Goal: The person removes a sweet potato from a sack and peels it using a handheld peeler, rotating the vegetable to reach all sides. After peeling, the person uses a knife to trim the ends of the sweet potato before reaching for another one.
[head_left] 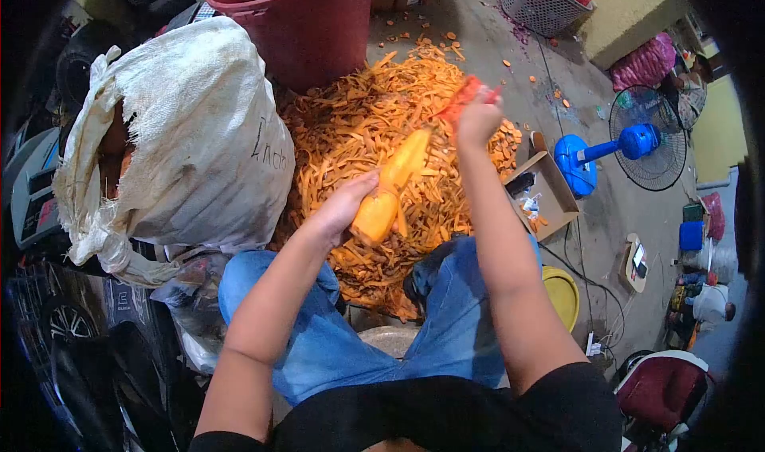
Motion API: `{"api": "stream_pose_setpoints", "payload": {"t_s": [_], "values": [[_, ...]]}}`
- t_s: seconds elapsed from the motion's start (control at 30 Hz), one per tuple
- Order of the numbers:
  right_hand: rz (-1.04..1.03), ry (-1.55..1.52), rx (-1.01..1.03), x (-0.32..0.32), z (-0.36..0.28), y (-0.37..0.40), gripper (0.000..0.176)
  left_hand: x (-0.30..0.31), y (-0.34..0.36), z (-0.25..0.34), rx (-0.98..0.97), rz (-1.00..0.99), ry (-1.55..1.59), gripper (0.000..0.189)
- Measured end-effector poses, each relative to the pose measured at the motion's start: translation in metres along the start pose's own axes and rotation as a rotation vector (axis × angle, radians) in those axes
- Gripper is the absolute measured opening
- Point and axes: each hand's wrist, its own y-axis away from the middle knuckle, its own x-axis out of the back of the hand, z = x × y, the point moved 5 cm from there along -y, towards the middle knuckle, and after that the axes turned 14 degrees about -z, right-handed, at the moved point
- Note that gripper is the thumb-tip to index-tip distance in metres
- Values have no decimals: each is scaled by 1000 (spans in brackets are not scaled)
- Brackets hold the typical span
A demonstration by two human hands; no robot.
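My left hand (348,205) is closed around the thick end of a large peeled orange carrot (405,161), which points up and away from me. Beyond its narrow tip, my right hand (480,119) grips a red peeler (462,100), blurred by motion; a small gap separates it from the carrot. Under both hands lies a wide heap of orange and brown peelings (358,125), spreading between my knees. A white woven sack (199,125) with handwriting on its side stands left of the heap, torn open, with orange-brown produce partly visible inside.
A big red tub (295,29) stands behind the heap. To the right are a cardboard tray (555,182) with small items, a blue fan (617,145), cables and a yellow lid (561,296). A grey basket (542,5) sits at the back. Another person (709,302) is at far right.
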Motion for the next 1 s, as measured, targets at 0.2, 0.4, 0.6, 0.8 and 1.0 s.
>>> {"api": "stream_pose_setpoints", "payload": {"t_s": [0.2,0.4,0.6,0.8,1.0], "values": [[-228,-378,48,-5,-56,48,16,-3,-11,1,24,-145,291,33],[-334,-96,259,-25,-61,81,19,0,-7,1,0,-112,186,34],[99,-8,13,25,-21,-8,22,-14,-1,5,49,-271,152,35],[-358,-259,316,-11,-82,86,16,5,-18,2,-1,-22,397,30],[-303,-168,292,-31,-55,73,18,-1,-8,3,-19,-36,210,31]]}}
